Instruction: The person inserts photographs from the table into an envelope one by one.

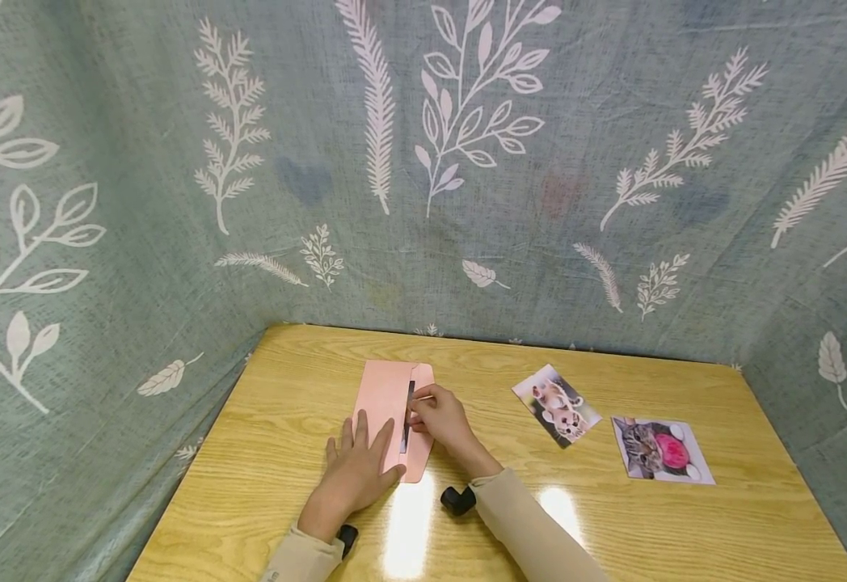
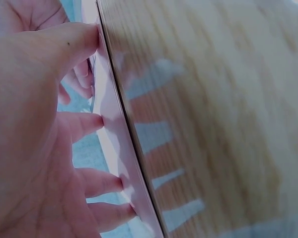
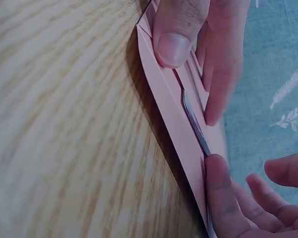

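Observation:
A pink envelope [image 1: 383, 388] lies on the table with its flap [image 1: 419, 461] unfolded to the right. The dark edge of a photo card [image 1: 405, 436] shows as a strip along the opening; the rest is hidden inside. My left hand [image 1: 358, 473] rests spread on the envelope, its thumb [image 3: 174, 49] pressing near the close end of the opening. Over the flap side, my right hand [image 1: 444, 418] has bent fingers, with fingertips right at the card's edge. In the right wrist view one right finger [image 3: 218, 171] touches there, while the other fingers stand apart from it.
Right of the envelope lie two photo cards, one of a tiger cub [image 1: 557, 406] and one of a cat with a pink ball [image 1: 662, 449]. The wooden table [image 1: 300, 380] is bordered by a grey-green leaf-print cloth [image 1: 394, 267]. Both wrists wear black devices [image 1: 458, 501].

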`<action>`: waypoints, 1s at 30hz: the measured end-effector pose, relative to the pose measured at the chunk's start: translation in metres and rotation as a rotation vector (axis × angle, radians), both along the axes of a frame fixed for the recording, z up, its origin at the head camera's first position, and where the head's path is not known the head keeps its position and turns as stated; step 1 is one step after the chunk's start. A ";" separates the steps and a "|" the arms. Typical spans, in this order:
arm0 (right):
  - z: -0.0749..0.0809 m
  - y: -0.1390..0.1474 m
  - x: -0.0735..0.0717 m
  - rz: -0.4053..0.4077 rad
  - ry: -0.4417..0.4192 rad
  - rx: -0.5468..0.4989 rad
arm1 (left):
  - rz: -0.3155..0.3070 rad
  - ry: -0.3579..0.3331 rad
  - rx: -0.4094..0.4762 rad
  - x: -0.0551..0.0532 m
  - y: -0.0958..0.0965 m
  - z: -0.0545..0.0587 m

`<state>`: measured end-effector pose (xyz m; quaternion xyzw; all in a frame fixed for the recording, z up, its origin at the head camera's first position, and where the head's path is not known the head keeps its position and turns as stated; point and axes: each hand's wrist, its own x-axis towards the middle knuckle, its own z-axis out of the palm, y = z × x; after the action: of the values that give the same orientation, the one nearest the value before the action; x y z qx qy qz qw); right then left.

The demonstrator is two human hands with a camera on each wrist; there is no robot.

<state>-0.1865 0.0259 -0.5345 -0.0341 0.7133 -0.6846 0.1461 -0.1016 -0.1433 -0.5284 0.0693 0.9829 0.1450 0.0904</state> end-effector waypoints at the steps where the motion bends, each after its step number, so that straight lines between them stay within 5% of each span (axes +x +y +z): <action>1: -0.002 0.000 -0.001 -0.001 0.001 0.002 | 0.000 0.001 0.001 0.000 0.000 0.000; 8: -0.001 0.007 -0.001 0.029 0.036 0.055 | 0.000 0.003 0.005 0.000 0.001 0.001; 17: 0.013 0.029 0.002 0.086 0.264 0.249 | 0.004 -0.006 -0.005 -0.001 0.001 0.000; 30: 0.024 0.082 -0.003 0.110 0.408 0.390 | 0.004 -0.018 0.024 0.000 0.001 0.001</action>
<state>-0.1896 0.1076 -0.5106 -0.1812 0.8433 -0.5044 0.0402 -0.1013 -0.1428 -0.5270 0.0669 0.9803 0.1577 0.0980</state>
